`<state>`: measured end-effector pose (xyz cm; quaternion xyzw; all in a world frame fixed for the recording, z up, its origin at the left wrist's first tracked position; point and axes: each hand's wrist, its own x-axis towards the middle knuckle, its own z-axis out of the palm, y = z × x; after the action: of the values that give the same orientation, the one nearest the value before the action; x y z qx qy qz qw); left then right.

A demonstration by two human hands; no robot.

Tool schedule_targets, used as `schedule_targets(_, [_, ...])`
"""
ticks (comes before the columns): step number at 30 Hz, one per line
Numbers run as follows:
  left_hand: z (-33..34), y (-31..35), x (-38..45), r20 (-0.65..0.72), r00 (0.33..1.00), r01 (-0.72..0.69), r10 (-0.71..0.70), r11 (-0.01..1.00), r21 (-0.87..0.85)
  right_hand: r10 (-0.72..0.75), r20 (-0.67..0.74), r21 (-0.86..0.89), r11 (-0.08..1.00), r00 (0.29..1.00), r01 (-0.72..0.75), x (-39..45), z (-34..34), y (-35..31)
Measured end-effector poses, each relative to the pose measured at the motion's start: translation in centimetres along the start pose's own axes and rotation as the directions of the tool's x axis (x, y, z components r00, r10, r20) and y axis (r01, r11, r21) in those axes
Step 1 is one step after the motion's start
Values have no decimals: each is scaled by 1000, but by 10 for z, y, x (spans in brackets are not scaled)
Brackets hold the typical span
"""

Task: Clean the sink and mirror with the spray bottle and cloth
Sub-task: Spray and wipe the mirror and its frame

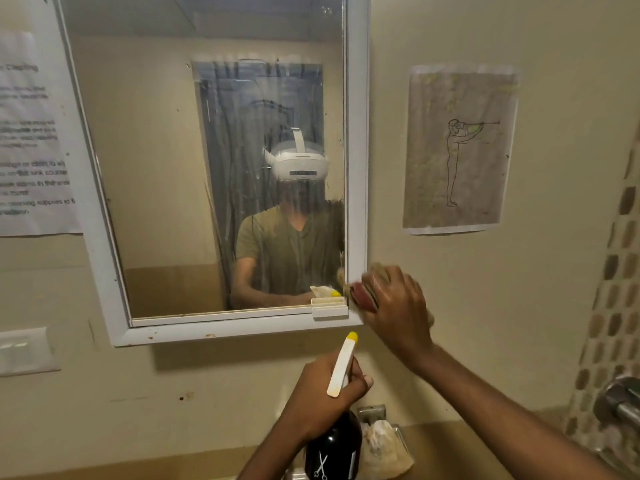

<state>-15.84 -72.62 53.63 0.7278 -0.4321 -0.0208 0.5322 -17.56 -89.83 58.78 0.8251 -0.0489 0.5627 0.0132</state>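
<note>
A white-framed wall mirror (356, 168) hangs on a beige painted wall (450, 306). The black plastic spray bottle (334, 448) shows a white scissors mark, a white trigger head and a yellow nozzle tip. The crumpled cloth (363, 294) reads reddish-pink and tan. Brown mosaic tiles (613, 306) dot the right wall.

The printed sheet (33, 133) left of the mirror has blurred text; only pieces such as "Cleaning" and "sink counter" can be guessed. The black spray bottle (334, 448) shows a white scissors sign.
</note>
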Motion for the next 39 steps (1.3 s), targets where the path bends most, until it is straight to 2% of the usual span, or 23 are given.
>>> schedule_targets(3, [0,-5,-6,-83,996,19,-18,1000,10,7,85,8,1000,996,-8,-31,11,11])
schedule_targets(10, [-14,-13,-7,-85,996,20,-18,1000,15,-262,-19,-157,954,965,256,-31,11,7])
schedule_targets(16, [-18,-17,-10,-98,994,50,-47,998,27,-267,-71,-163,954,961,252,-34,14,2])
schedule_targets(21, [-20,-18,-12,-154,987,43,-40,999,16,-155,-70,-169,975,985,141,-40,14,1])
schedule_targets(23, [-23,-19,-13,-191,981,38,-34,999,15,-198,-75,-192,964,977,181,-44,18,-11])
schedule_targets(26, [-27,-18,-12,-151,988,44,-42,999,12,-261,-43,-226,943,964,245,-45,18,-16])
schedule_targets(30, [-30,-17,-12,-134,991,34,-29,999,31,-213,-39,-236,951,976,198,-42,10,-1])
schedule_targets(33, [-28,-17,-13,-153,986,60,-61,998,-12,-304,-51,-186,939,951,290,-45,18,-23])
schedule_targets(36, [-30,-22,-12,-178,975,123,-134,990,-70,-350,-35,-218,917,936,335,-45,30,-48])
schedule_targets(39, [-33,-27,-16,-145,983,109,-115,993,-47,-398,-22,-255,889,917,379,-42,22,-33])
